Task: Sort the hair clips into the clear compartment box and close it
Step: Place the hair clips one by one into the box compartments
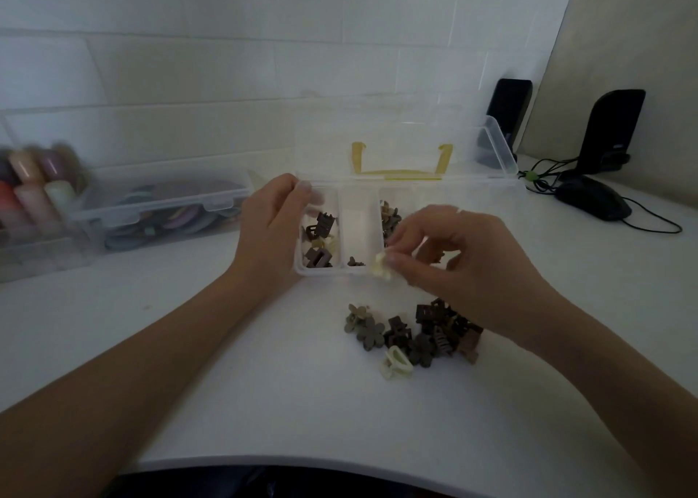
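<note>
The clear compartment box (360, 271) lies open on the white table, its lid (494, 146) with a yellow handle standing up behind. My left hand (270, 229) grips the box's left end, thumb over the rim. Brown clips (319, 240) lie in the left compartment, one small dark clip (355, 261) in the middle one, tan clips (389, 214) in the right one. My right hand (460, 256) pinches a cream hair clip (381, 269) at the box's front rim. A pile of loose brown and green clips (415, 333) lies in front of the box.
A clear closed box of hair ties (162, 210) and a container of coloured bottles (34, 195) stand at the left. Two black speakers (612, 131) and a black mouse (593, 197) with cables sit at the back right. The table's front edge (340, 463) is near me.
</note>
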Demonstrator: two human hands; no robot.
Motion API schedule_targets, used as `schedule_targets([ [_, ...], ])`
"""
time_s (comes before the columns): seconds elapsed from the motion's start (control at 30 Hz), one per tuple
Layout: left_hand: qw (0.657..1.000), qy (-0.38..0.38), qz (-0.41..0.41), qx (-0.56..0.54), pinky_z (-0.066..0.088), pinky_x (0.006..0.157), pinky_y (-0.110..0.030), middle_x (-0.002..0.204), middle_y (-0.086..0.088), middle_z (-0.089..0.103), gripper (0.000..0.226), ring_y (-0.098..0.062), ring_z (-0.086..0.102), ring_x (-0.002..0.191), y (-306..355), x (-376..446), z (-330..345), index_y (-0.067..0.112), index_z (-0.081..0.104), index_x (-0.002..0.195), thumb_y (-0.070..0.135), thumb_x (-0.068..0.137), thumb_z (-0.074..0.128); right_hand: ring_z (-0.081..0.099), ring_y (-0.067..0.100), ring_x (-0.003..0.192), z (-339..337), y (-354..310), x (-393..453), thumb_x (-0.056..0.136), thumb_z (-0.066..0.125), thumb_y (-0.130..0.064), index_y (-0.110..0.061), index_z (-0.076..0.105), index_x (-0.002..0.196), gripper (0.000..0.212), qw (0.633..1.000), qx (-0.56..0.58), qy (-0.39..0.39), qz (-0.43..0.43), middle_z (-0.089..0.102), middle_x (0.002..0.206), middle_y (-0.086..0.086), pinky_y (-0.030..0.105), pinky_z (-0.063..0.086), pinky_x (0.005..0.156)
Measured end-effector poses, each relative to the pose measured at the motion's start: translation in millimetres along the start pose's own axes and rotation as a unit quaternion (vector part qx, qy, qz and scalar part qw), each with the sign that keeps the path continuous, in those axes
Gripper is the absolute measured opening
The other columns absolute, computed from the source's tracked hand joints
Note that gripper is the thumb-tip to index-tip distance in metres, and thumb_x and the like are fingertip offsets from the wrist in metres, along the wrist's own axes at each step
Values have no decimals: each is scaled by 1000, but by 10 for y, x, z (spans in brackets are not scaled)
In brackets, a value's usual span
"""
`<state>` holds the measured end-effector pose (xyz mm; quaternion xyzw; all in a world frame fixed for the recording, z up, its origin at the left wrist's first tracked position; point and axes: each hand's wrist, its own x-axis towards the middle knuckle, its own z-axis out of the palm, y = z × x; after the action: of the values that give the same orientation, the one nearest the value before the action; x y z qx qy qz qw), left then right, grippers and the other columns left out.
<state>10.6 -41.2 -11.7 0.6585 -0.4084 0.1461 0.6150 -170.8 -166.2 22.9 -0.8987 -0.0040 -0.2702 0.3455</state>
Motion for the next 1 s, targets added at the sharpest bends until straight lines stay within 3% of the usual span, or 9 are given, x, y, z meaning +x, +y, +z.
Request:
schedule_targets([
  [0.17,999,0,37,28,31,57,-7,54,28,52,41,9,47,55,-21,1,-4,28,39,63,4,96,41,71,13,68,17,19,8,82,68,-11,-2,58,76,15,984,159,45,70,72,83,4,25,52,44],
  [0.37,999,-4,45,22,28,54,-13,55,15,41,31,0,35,54,-27,4,-21,22,36,63,17,93,42,62,11,62,31,38,47,77,72,-5,-5,61,78,11,977,193,79,56,66,80,12,25,51,47],
  [0.5,998,-8,48,28,29,54,-12,54,17,44,32,2,38,53,-19,-1,-25,23,36,63,16,93,42,59,9,63,-23,84,62,78,73,-5,-13,62,76,13,977,126,161,57,66,82,-1,17,50,49],
  [0.63,998,-16,45,47,28,53,-12,57,10,38,30,1,37,54,-21,14,-51,12,38,64,15,94,41,62,14,71,-97,190,87,77,75,-14,-15,62,79,13,971,82,215,71,68,83,-3,31,57,56],
  [0.7,996,-19,49,66,28,53,-14,59,5,35,30,-1,34,55,-21,28,-72,12,38,65,15,94,41,63,8,72,-117,215,93,77,75,-13,-16,62,78,13,969,67,231,60,68,80,-6,29,56,66],
  [0.77,996,-20,54,70,28,53,-14,59,6,35,30,-1,35,55,-16,30,-80,18,37,65,15,95,40,64,6,77,-98,193,85,79,72,-7,-16,62,78,13,972,56,226,18,68,82,-7,23,53,72],
  [0.87,997,-18,53,54,29,55,-18,60,5,37,28,-2,34,56,-25,20,-73,8,41,67,16,94,41,64,8,88,3,191,68,79,70,1,-13,70,84,15,978,-40,193,-75,69,93,-2,18,52,80],
  [1.0,997,-22,52,43,28,55,-21,59,7,36,30,-5,33,57,-35,10,-53,7,41,66,20,93,41,66,21,99,151,324,109,76,64,0,-14,75,96,27,951,-228,150,-149,72,103,2,36,48,92],
])
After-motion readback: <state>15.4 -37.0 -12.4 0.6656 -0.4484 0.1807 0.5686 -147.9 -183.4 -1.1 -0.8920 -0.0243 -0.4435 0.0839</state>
